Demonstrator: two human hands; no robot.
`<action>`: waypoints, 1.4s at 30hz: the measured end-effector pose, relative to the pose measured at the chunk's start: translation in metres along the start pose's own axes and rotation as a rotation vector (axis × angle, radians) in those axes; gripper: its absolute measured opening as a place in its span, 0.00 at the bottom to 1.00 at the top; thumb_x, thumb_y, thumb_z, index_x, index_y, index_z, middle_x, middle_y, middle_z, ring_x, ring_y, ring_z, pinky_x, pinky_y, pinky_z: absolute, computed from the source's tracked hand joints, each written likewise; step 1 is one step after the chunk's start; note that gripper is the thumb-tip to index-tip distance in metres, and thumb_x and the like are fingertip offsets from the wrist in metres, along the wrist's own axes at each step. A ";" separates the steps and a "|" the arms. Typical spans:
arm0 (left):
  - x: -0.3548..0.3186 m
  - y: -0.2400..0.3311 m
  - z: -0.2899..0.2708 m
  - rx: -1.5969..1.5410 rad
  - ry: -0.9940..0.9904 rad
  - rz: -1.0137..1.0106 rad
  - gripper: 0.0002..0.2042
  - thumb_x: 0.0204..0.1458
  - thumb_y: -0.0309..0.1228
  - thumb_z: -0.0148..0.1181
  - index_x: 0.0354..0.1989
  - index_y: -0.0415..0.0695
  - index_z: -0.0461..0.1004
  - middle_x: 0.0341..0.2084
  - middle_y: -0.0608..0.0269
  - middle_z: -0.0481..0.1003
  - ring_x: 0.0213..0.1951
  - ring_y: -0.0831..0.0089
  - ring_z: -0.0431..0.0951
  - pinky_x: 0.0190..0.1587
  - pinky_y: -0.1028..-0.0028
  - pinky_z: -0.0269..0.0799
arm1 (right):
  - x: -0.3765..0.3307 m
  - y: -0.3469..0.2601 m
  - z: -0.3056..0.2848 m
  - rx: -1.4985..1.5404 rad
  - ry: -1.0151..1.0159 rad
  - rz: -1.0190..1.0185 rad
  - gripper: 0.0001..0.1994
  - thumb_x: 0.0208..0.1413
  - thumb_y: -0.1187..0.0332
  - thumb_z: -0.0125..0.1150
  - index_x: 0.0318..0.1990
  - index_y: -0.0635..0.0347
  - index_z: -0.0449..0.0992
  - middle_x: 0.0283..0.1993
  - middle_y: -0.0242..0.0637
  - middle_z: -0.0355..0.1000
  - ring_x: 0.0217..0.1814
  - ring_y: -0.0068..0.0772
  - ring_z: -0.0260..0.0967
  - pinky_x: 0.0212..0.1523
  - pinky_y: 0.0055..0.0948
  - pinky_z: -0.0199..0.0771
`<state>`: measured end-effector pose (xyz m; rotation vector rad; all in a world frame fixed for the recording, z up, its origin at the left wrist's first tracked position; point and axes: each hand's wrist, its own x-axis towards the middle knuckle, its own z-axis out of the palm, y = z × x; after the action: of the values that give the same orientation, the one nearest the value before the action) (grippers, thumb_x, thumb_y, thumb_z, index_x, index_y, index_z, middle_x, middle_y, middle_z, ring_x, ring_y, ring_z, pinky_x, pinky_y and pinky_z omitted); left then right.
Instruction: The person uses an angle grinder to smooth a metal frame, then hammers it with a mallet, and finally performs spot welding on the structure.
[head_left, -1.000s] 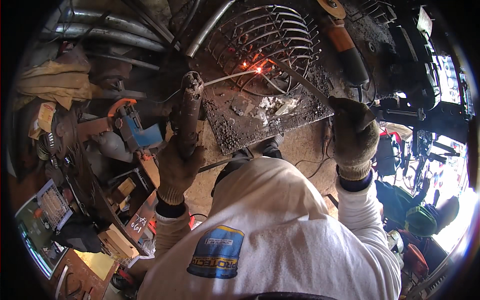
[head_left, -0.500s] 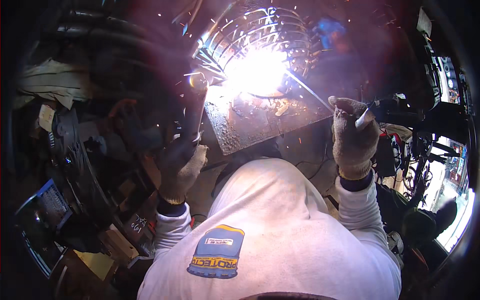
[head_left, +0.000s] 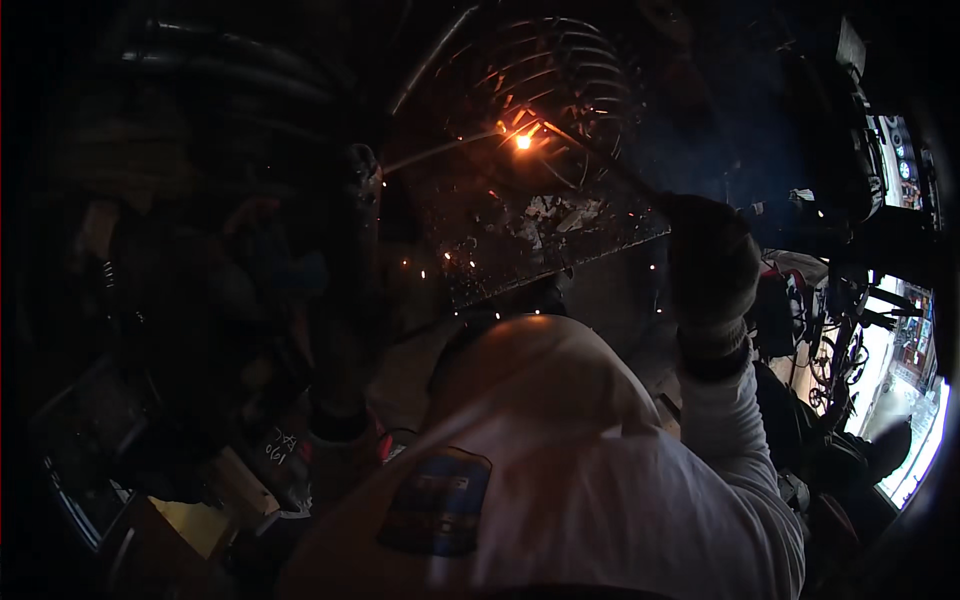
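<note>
On the left, my gloved left hand (head_left: 345, 345) is almost lost in the dark, closed around a welding electrode holder (head_left: 364, 185). From the holder a thin electrode (head_left: 440, 153) reaches toward an orange glowing spot (head_left: 523, 142). My right hand (head_left: 708, 258), also gloved, is closed on a slim metal rod (head_left: 610, 165) whose far end lies near the glow. Behind and around that spot stands a ribbed, curved metal cage (head_left: 590, 55). Beneath is a rough steel plate (head_left: 480, 268) with pale flakes (head_left: 565, 215) on it.
Sparks scatter over the plate's near edge. A shiny pipe (head_left: 430, 62) slants up behind the work. At the left lie dim clutter and a yellow sheet (head_left: 195, 522); at the right are a bicycle (head_left: 835, 360) and a bright opening (head_left: 915, 440).
The blinding white arc has gone out, leaving a small orange glow and a much darker scene. The electrode now shows apart from the glow. My right hand stays nearly in place.
</note>
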<state>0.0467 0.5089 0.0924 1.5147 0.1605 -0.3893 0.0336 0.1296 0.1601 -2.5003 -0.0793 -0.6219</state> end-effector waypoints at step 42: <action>-0.005 0.016 0.015 0.520 0.090 0.024 0.16 0.53 0.30 0.67 0.46 0.36 0.73 0.25 0.56 0.82 0.26 0.67 0.86 0.32 0.68 0.81 | 0.007 -0.026 -0.007 0.209 0.038 0.295 0.08 0.61 0.75 0.58 0.42 0.60 0.84 0.34 0.43 0.82 0.33 0.30 0.79 0.38 0.30 0.77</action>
<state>0.0454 0.4948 0.1098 2.0460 0.1163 -0.3596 0.0320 0.1472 0.1811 -2.2393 0.2243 -0.5083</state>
